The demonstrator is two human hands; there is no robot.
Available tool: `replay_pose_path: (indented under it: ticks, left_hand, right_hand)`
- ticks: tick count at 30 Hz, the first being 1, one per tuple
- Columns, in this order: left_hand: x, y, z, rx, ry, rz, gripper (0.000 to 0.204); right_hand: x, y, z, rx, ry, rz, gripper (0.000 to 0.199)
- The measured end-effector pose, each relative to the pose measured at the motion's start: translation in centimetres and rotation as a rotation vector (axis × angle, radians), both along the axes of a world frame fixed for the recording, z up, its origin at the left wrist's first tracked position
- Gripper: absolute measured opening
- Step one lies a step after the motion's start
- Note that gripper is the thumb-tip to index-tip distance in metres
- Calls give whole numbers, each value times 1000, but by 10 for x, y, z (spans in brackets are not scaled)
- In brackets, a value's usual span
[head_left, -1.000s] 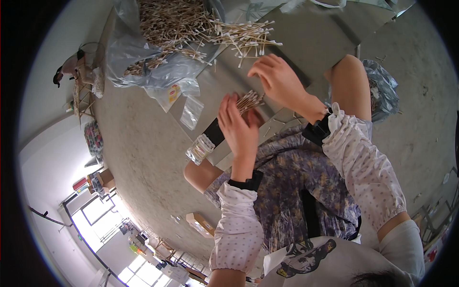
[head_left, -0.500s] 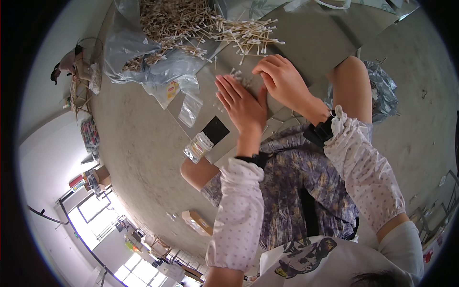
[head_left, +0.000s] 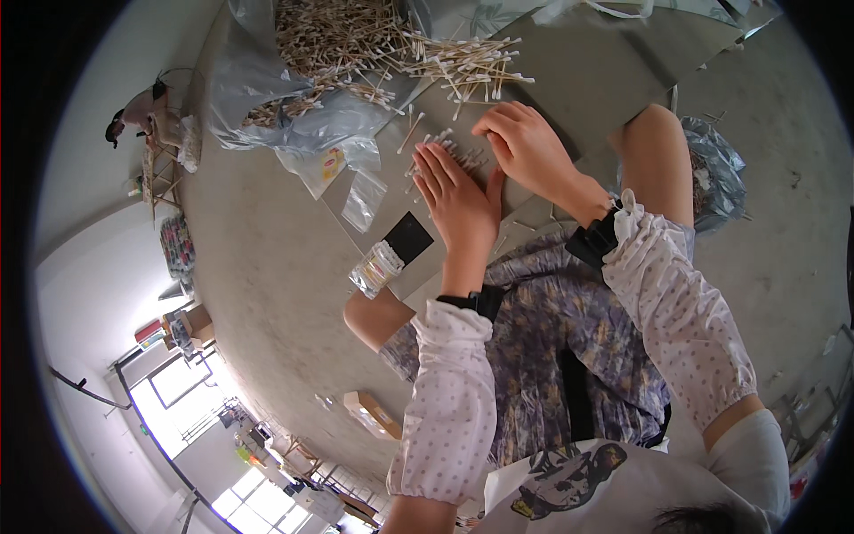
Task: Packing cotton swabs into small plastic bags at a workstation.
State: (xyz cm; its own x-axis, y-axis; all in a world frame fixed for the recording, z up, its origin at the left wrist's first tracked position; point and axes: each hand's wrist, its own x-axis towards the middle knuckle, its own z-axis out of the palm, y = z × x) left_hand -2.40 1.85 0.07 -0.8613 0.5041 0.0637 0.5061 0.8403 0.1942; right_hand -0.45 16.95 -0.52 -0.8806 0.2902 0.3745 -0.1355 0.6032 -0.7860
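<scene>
Fingers (head_left: 434,166) of the left hand (head_left: 463,211) lie flat, thumb apart, gripping nothing, over loose swabs (head_left: 470,161) on the grey table (head_left: 587,67). Just right of these, the right hand (head_left: 527,149) is half curled; from where I stand, I can't tell whether it holds anything.

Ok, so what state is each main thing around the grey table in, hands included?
Left hand: palm down, fingers extended
Right hand: fingers curled, contents hidden
White-tipped wooden cotton swabs under the left hand: loose, partly covered
Large heap of white-tipped swabs: loose, jumbled
Crumpled translucent grey plastic bag: open
Small clear plastic packet: filled, seal unclear
Black rectangular sheet: lying flat
</scene>
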Motion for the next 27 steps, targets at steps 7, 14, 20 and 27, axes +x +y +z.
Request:
replay_pose_path:
  ticks: [7,14,20,27]
  left_hand:
    - [-29,-14,18,156,-44,47,95]
    - [-47,-21,35,57,-165,-46,89]
    - [-16,-29,38,102,-196,-81,84]
    - [14,-21,21,117,-6,-54,83]
  right_hand:
    - [-3,2,-1,-8,41,3,12]
    - [-4,4,-2,-24,12,15,13]
    - [-3,4,1,-13,15,25,14]
    - [-3,3,2,-17,9,25,13]
